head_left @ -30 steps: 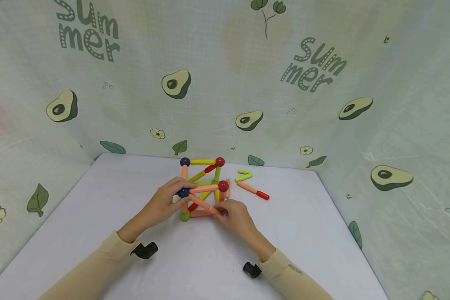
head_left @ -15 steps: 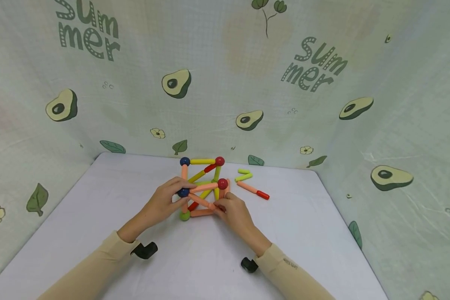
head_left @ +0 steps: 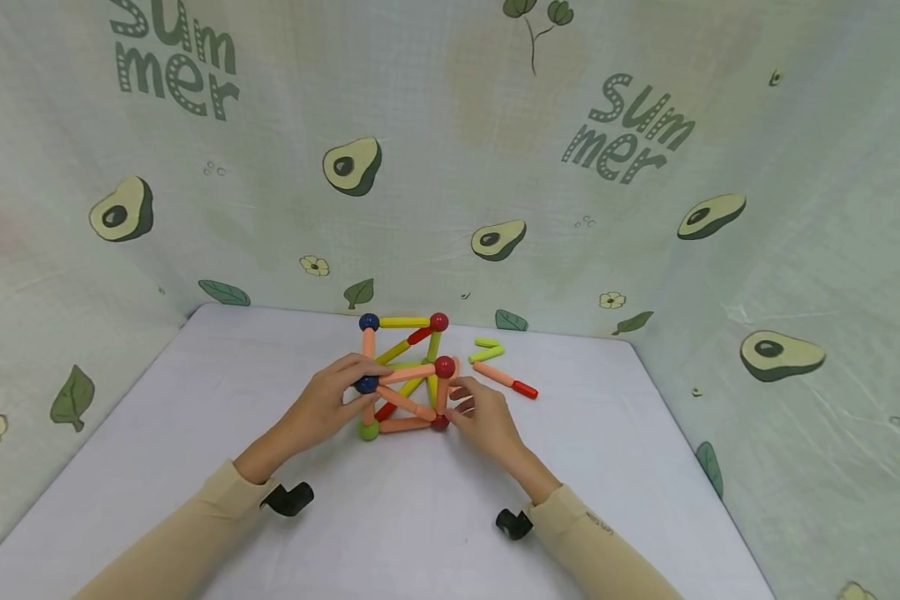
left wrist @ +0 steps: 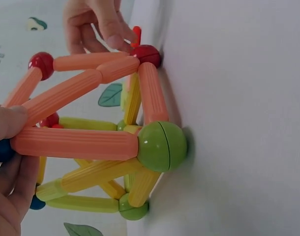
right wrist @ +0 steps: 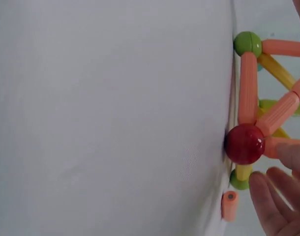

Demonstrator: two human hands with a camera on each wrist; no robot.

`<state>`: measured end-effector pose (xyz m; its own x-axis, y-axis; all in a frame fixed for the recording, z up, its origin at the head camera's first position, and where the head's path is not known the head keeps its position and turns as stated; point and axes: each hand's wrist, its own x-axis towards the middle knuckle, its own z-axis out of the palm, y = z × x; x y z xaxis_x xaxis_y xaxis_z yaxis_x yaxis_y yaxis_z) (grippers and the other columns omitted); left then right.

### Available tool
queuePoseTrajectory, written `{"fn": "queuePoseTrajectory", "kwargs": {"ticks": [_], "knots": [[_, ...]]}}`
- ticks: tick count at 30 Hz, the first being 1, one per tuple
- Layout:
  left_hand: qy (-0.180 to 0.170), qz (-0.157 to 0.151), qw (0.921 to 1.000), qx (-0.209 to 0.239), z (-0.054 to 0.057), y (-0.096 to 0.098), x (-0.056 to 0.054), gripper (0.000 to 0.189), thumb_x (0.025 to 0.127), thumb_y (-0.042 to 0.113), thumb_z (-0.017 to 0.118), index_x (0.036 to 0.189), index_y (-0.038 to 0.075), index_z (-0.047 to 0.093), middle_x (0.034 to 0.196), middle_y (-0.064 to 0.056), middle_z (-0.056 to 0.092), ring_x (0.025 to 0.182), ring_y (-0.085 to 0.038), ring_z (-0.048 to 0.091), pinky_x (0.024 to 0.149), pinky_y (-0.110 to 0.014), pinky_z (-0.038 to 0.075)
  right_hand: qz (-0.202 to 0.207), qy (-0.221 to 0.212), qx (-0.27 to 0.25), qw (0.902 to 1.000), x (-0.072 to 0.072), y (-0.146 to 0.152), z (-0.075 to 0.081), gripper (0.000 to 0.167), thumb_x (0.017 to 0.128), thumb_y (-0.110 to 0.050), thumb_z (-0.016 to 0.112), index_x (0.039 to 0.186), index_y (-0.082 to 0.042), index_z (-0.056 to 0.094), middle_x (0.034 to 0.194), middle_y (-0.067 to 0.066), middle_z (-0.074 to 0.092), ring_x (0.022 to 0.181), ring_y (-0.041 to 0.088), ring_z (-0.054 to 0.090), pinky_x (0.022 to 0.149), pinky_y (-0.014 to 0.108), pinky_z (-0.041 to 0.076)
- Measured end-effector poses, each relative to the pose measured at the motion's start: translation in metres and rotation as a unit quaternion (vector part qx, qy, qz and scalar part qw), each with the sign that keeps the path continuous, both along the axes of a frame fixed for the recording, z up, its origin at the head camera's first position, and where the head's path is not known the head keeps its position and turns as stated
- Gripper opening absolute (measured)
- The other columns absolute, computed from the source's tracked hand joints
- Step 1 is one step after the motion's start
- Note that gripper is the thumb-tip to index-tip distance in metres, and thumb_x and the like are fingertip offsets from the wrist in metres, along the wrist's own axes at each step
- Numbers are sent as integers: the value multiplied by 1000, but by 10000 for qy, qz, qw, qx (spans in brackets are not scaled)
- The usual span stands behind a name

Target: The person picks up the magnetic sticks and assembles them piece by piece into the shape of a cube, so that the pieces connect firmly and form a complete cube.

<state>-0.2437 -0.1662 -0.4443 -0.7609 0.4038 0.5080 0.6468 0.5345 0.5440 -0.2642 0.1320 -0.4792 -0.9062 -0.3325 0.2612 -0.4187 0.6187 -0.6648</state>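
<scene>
A cube-like frame of magnetic sticks and balls stands on the white table, with orange, yellow, green and red sticks. My left hand [head_left: 337,392] holds the blue ball [head_left: 367,384] at its near upper left corner, thumb and fingers around it. Just right of the near upright orange stick [head_left: 442,395] is my right hand [head_left: 487,417], its fingers apart and loosely bent. In the right wrist view its thumb [right wrist: 292,156] lies against or very close to that stick, above the lower red ball [right wrist: 245,143]. A two-piece orange diagonal [left wrist: 71,93] meets that ball. The green ball [left wrist: 162,146] rests on the table.
Loose pieces lie right of the frame: light green sticks [head_left: 487,354] and an orange stick [head_left: 492,373] joined end to end with a red stick [head_left: 525,389]. Another orange piece [right wrist: 229,205] is close behind the frame. A printed cloth [head_left: 450,167] encloses the table's back and sides.
My right hand has let go of the diagonal's lower end and shifted right, uncovering the lower red ball and upright stick. The left hand keeps its hold on the blue ball.
</scene>
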Motion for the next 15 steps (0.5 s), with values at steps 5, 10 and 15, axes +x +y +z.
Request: {"fn": "queuePoseTrajectory", "kwargs": {"ticks": [5, 10, 15], "knots": [[-84, -110, 9999, -3, -2, -5, -7, 50, 91, 1, 82, 136, 19, 70, 129, 1, 66, 113, -17, 66, 90, -38, 61, 445, -200, -8, 9988, -6, 3, -4, 31, 94, -9, 82, 124, -8, 75, 110, 4, 79, 97, 17, 77, 85, 28, 62], [-19, 13, 9999, -112, -3, -13, -15, 49, 90, 0, 83, 135, 17, 70, 132, 1, 66, 123, -22, 64, 101, -47, 57, 633, -93, -153, 9978, -6, -3, -5, 21, 93, -9, 83, 113, -11, 76, 105, 0, 79, 93, 12, 76, 83, 24, 61], [365, 465, 9976, -355, 0, -16, -16, 45, 90, 7, 86, 132, 15, 71, 133, -5, 69, 130, -32, 59, 107, -58, 49, 757, -81, -196, 9969, -3, -13, -5, 21, 93, -8, 83, 112, -12, 75, 104, 0, 78, 92, 10, 76, 82, 22, 61]]}}
